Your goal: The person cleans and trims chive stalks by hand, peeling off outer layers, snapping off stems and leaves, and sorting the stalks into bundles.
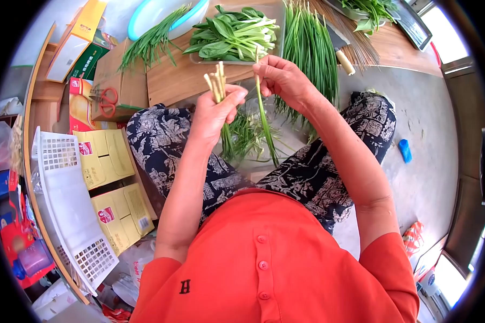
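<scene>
Here we are with both hands up in front of the wooden table (170, 81), a little apart from each other. The left hand (220, 113) is closed round a small bundle of stalks (216, 85) – pale ends sticking up, green lengths hanging below. Over to the right hand (286, 78), and we see it pinching the pale upper part of a single green stalk (265, 124), which slants down well clear of the bundle. Beneath both lie loose thin greens (248, 132), between the knees. Up on the table we have broad leafy greens (231, 36) in a tray (270, 12), then long slender stems (310, 62) drooping over the edge, and just right of those – handle towards us – a knife (335, 40).
</scene>
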Available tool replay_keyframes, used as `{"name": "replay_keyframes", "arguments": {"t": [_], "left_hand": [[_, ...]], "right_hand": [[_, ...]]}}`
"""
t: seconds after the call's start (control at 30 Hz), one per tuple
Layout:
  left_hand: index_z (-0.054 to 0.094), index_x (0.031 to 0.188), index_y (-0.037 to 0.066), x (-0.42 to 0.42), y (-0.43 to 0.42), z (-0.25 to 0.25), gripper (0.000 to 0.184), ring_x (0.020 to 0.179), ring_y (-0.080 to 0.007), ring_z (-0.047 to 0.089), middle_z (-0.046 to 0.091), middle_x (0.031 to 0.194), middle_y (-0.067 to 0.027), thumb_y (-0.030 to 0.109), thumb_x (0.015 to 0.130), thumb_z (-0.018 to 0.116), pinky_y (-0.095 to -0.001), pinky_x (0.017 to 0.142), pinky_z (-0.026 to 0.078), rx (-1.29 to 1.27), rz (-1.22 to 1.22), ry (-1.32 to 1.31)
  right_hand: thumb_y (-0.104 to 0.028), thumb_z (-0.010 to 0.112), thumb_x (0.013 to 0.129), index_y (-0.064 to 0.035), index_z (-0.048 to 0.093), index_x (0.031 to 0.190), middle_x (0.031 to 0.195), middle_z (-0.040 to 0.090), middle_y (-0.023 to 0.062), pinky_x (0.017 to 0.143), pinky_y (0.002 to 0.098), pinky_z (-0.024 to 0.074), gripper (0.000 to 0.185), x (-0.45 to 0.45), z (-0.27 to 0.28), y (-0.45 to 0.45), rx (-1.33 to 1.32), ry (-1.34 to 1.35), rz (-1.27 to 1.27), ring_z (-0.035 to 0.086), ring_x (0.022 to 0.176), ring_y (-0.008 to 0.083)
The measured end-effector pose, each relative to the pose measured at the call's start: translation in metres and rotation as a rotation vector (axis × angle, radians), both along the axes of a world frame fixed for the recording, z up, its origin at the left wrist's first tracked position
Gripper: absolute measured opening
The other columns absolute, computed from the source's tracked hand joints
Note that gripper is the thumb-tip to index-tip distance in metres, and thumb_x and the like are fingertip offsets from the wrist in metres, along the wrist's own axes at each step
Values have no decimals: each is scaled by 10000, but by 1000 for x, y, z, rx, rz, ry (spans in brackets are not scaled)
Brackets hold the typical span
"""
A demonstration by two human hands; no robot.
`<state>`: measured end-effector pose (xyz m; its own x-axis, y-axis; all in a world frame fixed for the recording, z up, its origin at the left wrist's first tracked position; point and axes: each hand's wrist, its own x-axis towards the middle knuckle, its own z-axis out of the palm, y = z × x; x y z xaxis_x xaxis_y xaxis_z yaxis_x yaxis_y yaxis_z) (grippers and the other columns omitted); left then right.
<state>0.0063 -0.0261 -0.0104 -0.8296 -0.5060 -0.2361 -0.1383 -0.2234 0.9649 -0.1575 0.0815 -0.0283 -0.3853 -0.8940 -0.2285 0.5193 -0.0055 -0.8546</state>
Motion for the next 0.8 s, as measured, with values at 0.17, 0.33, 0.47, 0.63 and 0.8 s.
{"name": "replay_keyframes", "arguments": {"t": [0.17,0.33,0.47,0.63,0.8], "left_hand": [[633,935,-4,-11,6,-4,190,523,-41,415,554,713,22,151,841,689,-183,472,323,32,-24,1],[635,931,-3,-16,11,-1,157,515,-36,420,552,694,31,114,840,686,-179,449,314,-15,91,23],[643,942,4,-15,2,-3,128,525,-25,426,581,732,17,106,866,651,-169,445,314,-39,225,65],[609,905,31,-15,2,-3,121,519,-29,433,542,721,16,149,917,589,-175,447,323,-259,208,63],[598,891,36,-15,2,0,125,516,-32,437,545,729,6,158,918,590,-175,448,332,-374,268,-14]], "right_hand": [[-249,595,918,-91,585,791,680,529,-43,542,201,334,203,6,-5,-1,-56,106,76,447,575,50],[-231,649,881,-70,610,831,644,538,-40,521,197,349,174,11,5,4,-9,98,56,466,552,49],[-211,664,867,-58,609,881,679,566,-34,513,189,360,164,18,0,8,29,163,202,482,565,51],[-118,696,829,-41,597,860,725,627,16,482,188,368,129,25,4,9,26,148,230,471,530,56],[-127,706,822,-42,578,840,708,612,13,462,195,351,155,23,3,9,39,166,184,454,502,54]]}}
